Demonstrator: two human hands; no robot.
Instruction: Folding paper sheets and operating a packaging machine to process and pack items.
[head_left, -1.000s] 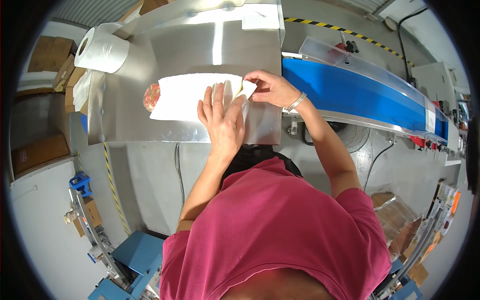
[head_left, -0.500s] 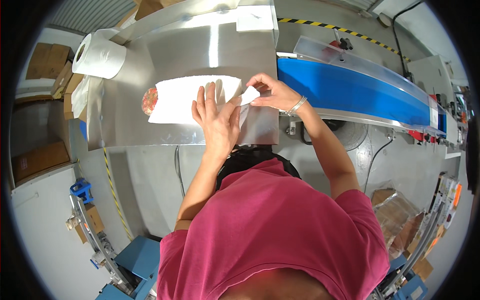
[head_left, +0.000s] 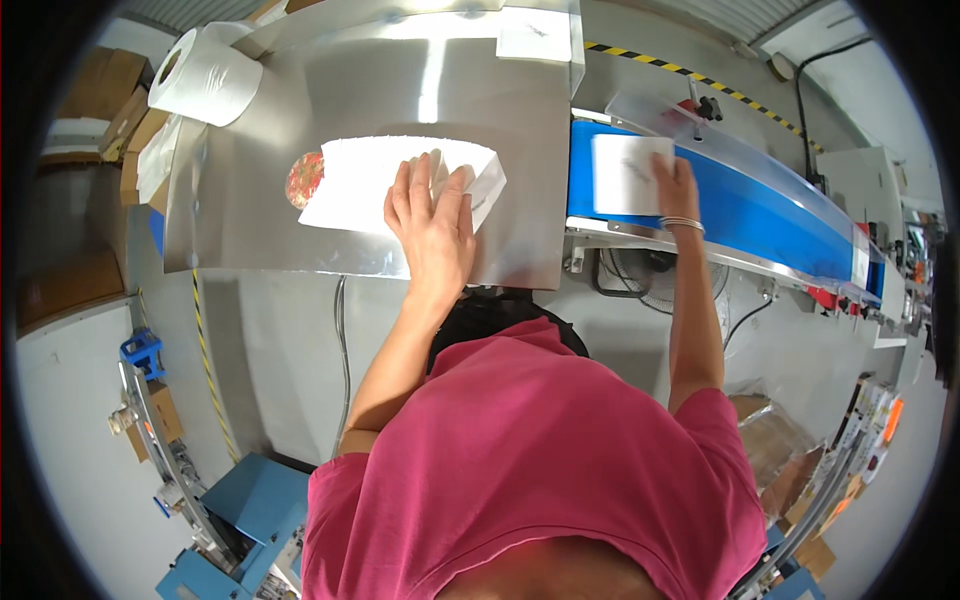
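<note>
My left hand (head_left: 430, 225) lies with its fingers spread over a long white stack of thin, paper-like sheets (head_left: 355, 185) on the metal table. The right end of the stack is lifted and fanned beside my fingers. A rounded red and green patterned piece (head_left: 304, 181) shows at its left end; the rest of that piece is hidden. Over the blue conveyor belt (head_left: 770, 215), my right hand (head_left: 678, 192) grips the right edge of a flat white square sheet or packet (head_left: 625, 175). A faint grey mark shows on its face, slightly blurred.
A big white roll (head_left: 215, 85) stands at the table's far left, by cardboard boxes (head_left: 100, 85). Another white sheet (head_left: 535, 35) lies at the back of the metal table (head_left: 370, 100). A clear guard (head_left: 770, 165) runs along the belt's far side. Below it is a floor fan (head_left: 655, 285).
My right hand has moved right, from the stack's right end to the belt, with the white square. My left hand has stayed on the stack. The view has shifted slightly.
</note>
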